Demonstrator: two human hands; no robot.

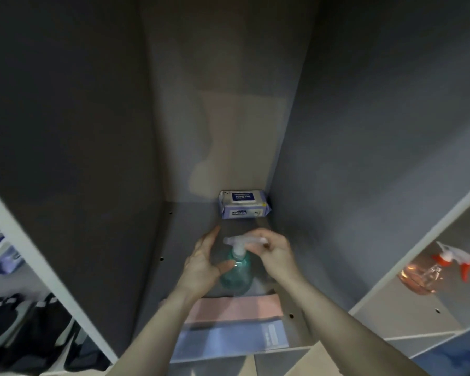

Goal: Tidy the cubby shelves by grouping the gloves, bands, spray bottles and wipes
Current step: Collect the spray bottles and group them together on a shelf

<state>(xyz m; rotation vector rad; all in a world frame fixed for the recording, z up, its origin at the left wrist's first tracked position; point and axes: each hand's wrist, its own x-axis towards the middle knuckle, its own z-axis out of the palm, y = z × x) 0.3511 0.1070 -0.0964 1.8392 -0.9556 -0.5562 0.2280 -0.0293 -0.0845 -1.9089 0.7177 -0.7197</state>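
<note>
Cubby shelf (190,240): one teal spray bottle (236,270)

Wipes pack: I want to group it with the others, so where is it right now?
The wipes pack lies at the back right corner of the middle cubby, behind the teal spray bottle that both hands are on.

grey cubby shelf (174,240), white divider edge (38,261), perhaps peg holes (161,258)

Storage cubby shelves (364,308) (gym-like: black gloves (25,327), bands (234,310)).
</note>
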